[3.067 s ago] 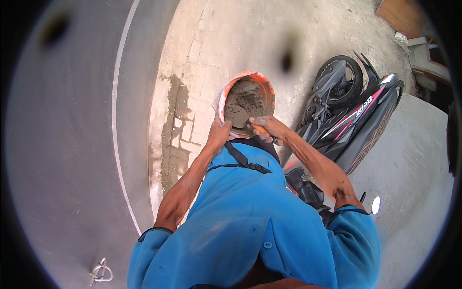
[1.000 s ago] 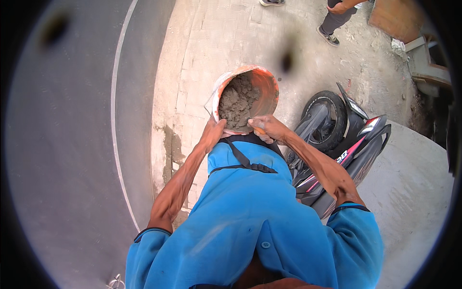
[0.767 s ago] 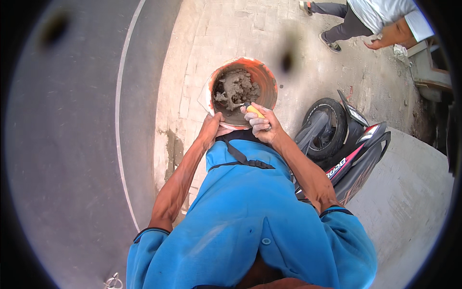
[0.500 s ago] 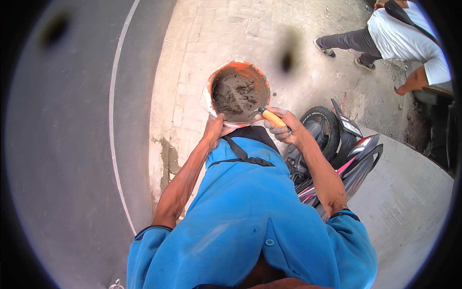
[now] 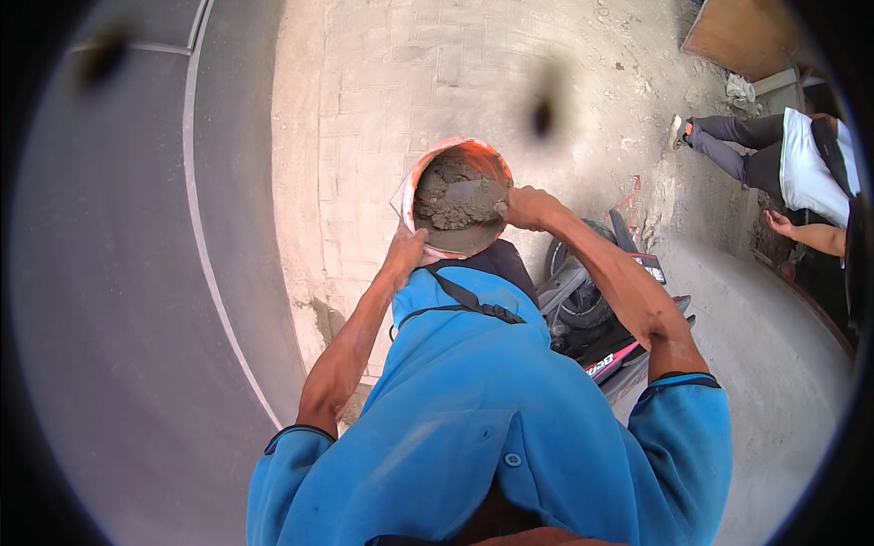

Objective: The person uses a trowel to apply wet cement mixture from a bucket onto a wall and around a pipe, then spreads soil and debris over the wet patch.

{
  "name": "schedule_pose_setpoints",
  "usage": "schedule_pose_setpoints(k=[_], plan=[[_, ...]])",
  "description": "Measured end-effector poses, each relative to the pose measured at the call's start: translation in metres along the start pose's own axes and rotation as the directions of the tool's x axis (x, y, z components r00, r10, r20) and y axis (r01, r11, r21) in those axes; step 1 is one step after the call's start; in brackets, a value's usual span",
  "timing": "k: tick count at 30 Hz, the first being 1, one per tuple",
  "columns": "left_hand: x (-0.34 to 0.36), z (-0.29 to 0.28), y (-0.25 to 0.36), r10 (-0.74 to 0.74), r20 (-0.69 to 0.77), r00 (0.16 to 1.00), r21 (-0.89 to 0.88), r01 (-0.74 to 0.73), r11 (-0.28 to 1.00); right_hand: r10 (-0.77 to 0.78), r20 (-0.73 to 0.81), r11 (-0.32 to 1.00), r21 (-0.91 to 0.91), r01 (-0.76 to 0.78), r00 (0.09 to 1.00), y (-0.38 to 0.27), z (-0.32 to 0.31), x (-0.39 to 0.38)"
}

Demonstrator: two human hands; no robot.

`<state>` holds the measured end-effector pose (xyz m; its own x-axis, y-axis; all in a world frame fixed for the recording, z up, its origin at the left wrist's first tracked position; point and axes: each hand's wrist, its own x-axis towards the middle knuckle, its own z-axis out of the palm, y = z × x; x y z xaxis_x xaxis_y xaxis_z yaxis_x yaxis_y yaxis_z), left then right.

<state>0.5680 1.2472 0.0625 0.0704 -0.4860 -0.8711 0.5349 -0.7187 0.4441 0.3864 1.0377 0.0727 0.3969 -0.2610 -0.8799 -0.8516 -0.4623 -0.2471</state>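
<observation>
Head view, bucket: orange-lined bucket (image 5: 489, 162) in front of my waist, open mouth toward me, grey mortar (image 5: 442, 202) inside.
Left hand: my left hand (image 5: 406, 252) is clamped on the bucket's near-left rim.
Right hand: my right hand (image 5: 528, 209) is closed at the right rim around a trowel (image 5: 479, 194) (handle hidden in my fist), its mortar-smeared blade over the mix.
Motorbike: dark motorbike (image 5: 612, 350) beyond my right forearm.
Person: someone in a white shirt (image 5: 810, 168), far right.
</observation>
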Motion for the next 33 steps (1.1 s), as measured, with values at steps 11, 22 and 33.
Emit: schedule_pose_setpoints(k=[11,22,33], plan=[[0.057,0.042,0.126,-0.077,0.1,0.992,0.264,0.048,0.963,-0.318,-0.497,0.923,-0.355,0.145,0.807,-0.014,-0.113,0.015],[0.151,0.16,0.241,0.089,-0.026,0.996,0.496,-0.065,0.866,-0.466,-0.478,0.872,-0.39,0.295,0.745,0.136,-0.263,0.019],[0.24,0.308,0.34,0.2,0.105,0.974,0.628,-0.22,0.746,-0.157,-0.292,0.959,0.186,0.216,0.944,0.362,-0.368,0.069]])
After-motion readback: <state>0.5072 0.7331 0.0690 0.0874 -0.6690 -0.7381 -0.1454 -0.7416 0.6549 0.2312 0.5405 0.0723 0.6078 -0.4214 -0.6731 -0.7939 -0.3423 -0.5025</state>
